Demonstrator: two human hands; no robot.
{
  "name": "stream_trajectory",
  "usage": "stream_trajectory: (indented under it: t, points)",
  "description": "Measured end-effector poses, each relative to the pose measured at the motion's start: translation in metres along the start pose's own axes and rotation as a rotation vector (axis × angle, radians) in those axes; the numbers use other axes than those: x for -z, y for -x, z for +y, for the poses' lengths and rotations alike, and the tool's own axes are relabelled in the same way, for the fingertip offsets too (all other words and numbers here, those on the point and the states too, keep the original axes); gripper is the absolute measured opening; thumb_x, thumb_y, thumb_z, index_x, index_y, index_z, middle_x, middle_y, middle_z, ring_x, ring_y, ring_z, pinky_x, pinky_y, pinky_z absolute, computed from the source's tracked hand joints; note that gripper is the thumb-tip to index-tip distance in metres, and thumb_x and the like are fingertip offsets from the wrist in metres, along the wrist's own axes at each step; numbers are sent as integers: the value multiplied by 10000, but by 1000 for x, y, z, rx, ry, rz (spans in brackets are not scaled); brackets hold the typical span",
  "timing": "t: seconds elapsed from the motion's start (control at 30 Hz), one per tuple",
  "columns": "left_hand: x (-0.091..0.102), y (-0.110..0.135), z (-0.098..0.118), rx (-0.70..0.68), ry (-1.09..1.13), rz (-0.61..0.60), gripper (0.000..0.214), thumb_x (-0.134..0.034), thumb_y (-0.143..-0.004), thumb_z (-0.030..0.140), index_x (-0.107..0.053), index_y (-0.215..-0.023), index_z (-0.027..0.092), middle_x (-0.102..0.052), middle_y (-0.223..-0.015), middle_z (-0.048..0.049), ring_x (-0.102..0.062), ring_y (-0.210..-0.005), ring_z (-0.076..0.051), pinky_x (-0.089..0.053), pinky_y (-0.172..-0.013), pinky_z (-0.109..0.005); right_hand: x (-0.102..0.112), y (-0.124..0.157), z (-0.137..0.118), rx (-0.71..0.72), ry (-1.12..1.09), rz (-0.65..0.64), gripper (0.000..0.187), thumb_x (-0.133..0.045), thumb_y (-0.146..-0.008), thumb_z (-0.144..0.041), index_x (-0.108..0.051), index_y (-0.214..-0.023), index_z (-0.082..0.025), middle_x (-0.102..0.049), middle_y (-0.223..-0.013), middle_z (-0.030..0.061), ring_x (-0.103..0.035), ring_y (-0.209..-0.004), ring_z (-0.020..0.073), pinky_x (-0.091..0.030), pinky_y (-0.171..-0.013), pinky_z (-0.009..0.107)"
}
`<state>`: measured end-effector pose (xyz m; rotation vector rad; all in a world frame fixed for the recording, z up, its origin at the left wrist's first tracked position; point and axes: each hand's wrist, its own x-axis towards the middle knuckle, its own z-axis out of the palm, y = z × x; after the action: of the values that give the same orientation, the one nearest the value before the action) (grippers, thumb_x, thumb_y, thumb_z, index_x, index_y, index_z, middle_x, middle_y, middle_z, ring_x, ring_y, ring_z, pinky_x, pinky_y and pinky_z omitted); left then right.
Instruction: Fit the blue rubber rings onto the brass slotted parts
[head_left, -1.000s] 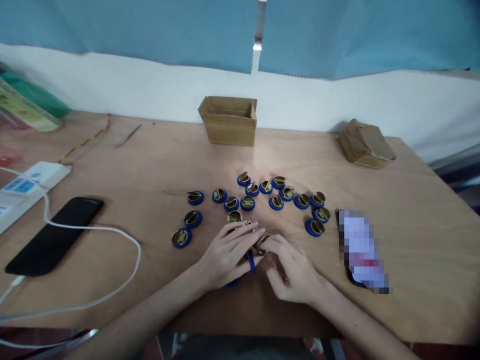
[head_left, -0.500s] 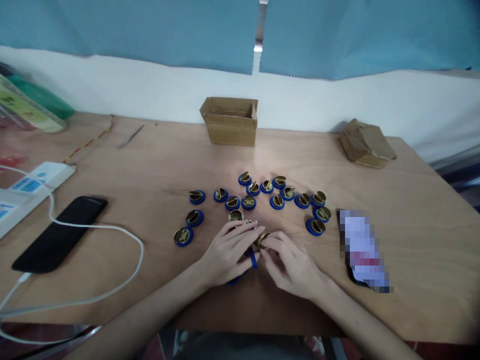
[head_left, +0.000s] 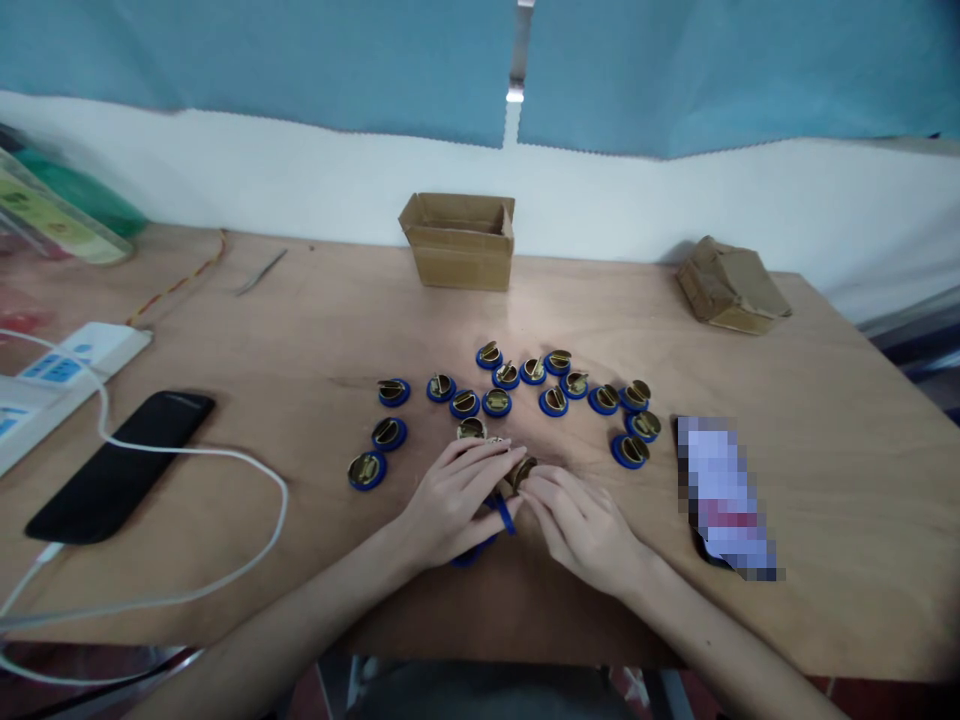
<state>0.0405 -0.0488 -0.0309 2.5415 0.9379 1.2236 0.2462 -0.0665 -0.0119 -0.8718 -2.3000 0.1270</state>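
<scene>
My left hand (head_left: pixel 454 503) is closed around a small round piece with a brass-coloured metal back (head_left: pixel 522 474). A strip of blue ribbon (head_left: pixel 505 515) sticks out below its fingers. From the right, the fingertips of my right hand (head_left: pixel 581 515) pinch the edge of the same piece; part of it is hidden by the fingers. Blue material (head_left: pixel 472 552) shows under my left hand, mostly covered. Just beyond the hands lie several round blue-rimmed badges with brass-coloured pin backs facing up, among them one badge (head_left: pixel 496 402) in the middle and one (head_left: pixel 367 469) at the left.
An open cardboard box (head_left: pixel 461 262) stands at the back of the wooden table (head_left: pixel 300 330), and a crumpled box (head_left: pixel 731 290) at the back right. A black phone (head_left: pixel 120 465) with a white cable and a power strip (head_left: pixel 82 360) are left; a blurred-screen phone (head_left: pixel 724 495) lies right.
My right fingers have drawn in closer around the brass-backed piece, which has turned slightly. The left hand has barely moved, and the badges on the table stay where they were.
</scene>
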Motion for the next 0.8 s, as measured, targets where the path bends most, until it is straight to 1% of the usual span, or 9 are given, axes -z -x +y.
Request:
stream_trajectory:
  t: [0.1,0.17,0.3,0.4,0.57,0.8]
  points:
    - [0,1,-1,1,-13,4,530,-671,-910,216,-513,-1414,172,-777,-1164,-119,-736,-1097,-250,-574,-965,-409,0,0,0,7,3,8,322,-450,-925,-1,-587,-1162,-171,-740,-995,108,-734,-890,219,-636,-762,331]
    - [0,2,-1,-2,-22,11,521,-691,-889,233,-541,-1383,164,-783,-1130,-123,-739,-1082,-257,-574,-970,-420,-1,1,-1,-2,-13,-2,319,-443,-920,-2,-588,-1151,-166,-734,-988,113,-730,-879,224,-634,-748,339]
    - [0,3,-1,-20,-34,19,476,-709,-858,272,-588,-1303,156,-790,-1051,-122,-742,-1052,-273,-574,-976,-448,-1,0,-3,-54,-62,-55,243,-446,-952,-45,-574,-1110,-178,-700,-943,92,-706,-832,208,-624,-707,322]
    - [0,2,-1,-36,-37,23,473,-709,-853,276,-588,-1294,158,-792,-1027,-116,-742,-1039,-273,-573,-977,-452,1,-1,-4,-98,-124,-78,191,-467,-968,-73,-550,-1098,-188,-676,-949,81,-691,-832,200,-615,-699,312]
    - [1,1,0,-41,-24,29,477,-704,-851,273,-590,-1301,162,-791,-1004,-103,-740,-1014,-263,-573,-977,-447,2,0,-3,-130,-224,-47,196,-503,-959,-65,-518,-1109,-189,-664,-961,75,-685,-842,197,-599,-697,313]
    - [2,-1,3,-45,3,34,405,-698,-841,258,-607,-1215,132,-786,-979,-122,-745,-993,-270,-593,-937,-438,3,0,-5,-148,-296,-32,206,-509,-954,-54,-517,-1106,-193,-647,-960,73,-655,-836,188,-576,-666,296]
